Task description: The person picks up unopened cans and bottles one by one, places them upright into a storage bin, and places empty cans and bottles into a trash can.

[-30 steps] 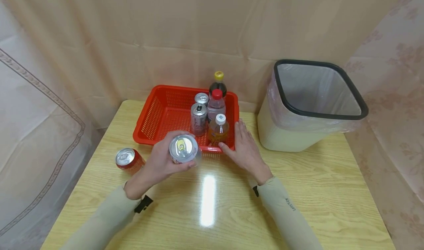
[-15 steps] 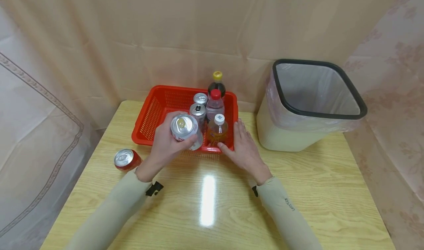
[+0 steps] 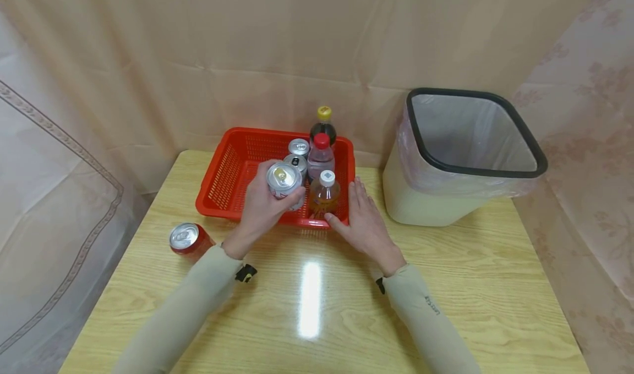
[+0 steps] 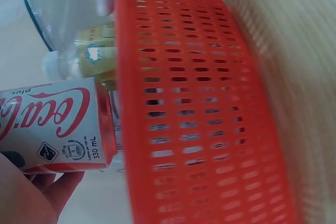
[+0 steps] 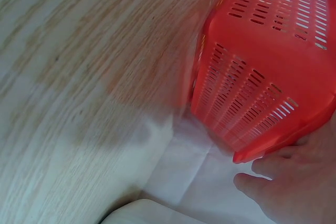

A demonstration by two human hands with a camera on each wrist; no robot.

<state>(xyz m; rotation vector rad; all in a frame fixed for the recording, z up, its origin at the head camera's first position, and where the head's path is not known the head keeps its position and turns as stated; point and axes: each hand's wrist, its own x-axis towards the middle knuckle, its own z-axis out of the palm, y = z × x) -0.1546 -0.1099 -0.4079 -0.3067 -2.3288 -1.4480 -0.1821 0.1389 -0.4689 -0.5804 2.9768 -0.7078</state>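
Note:
My left hand [image 3: 258, 212] grips a silver-and-red Coca-Cola can [image 4: 58, 124], held upright over the front of the red plastic basket [image 3: 230, 168]. In the left wrist view the can's base is level with the basket rim. My right hand [image 3: 367, 231] rests at the basket's front right corner, fingers straight along the outer side and thumb at the front rim. Inside, on the right, stand a white-capped bottle of amber drink [image 3: 324, 199], a red-capped clear bottle [image 3: 321, 159], a yellow-capped dark bottle [image 3: 323, 130] and two silver cans, one a rear can [image 3: 299, 147].
A red can [image 3: 192, 242] lies tilted on the wooden table [image 3: 446, 286], left of my left forearm. At the right stands a cream trash bin [image 3: 426, 203] with a black rim and clear liner. A beige curtain [image 3: 247, 49] hangs behind the basket.
My left hand has carried the Coca-Cola can rightward and away from me, from the basket's front edge to over its inside, beside the other cans. The right hand has stayed at the corner.

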